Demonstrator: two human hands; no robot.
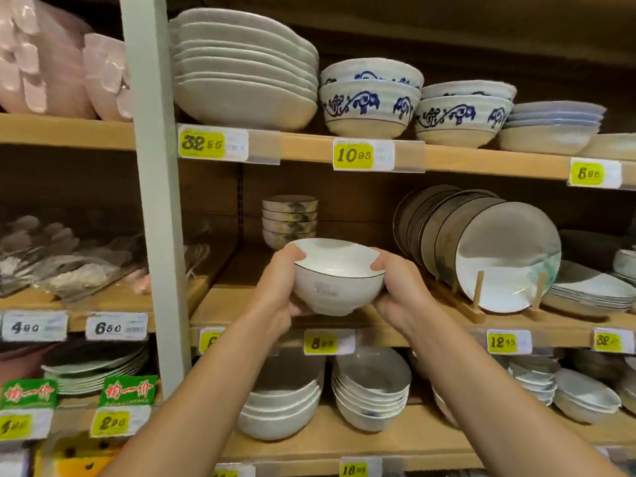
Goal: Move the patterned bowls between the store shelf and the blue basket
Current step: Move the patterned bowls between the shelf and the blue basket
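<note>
I hold a white bowl (339, 280) with a thin dark rim line between both hands, just above the front of the middle wooden shelf (241, 304). My left hand (278, 287) grips its left side, thumb over the rim. On the other side, my right hand (399, 287) clasps the bowl, thumb at the rim. A stack of several patterned bowls (290, 220) stands further back on the same shelf, behind the held bowl. The blue basket is out of view.
Plates with dark rims (495, 256) lean in a wooden rack to the right. Blue-patterned bowls (370, 105) and large white dishes (244, 67) sit on the shelf above. White bowl stacks (371, 390) fill the shelf below. A grey upright post (155, 187) stands on the left.
</note>
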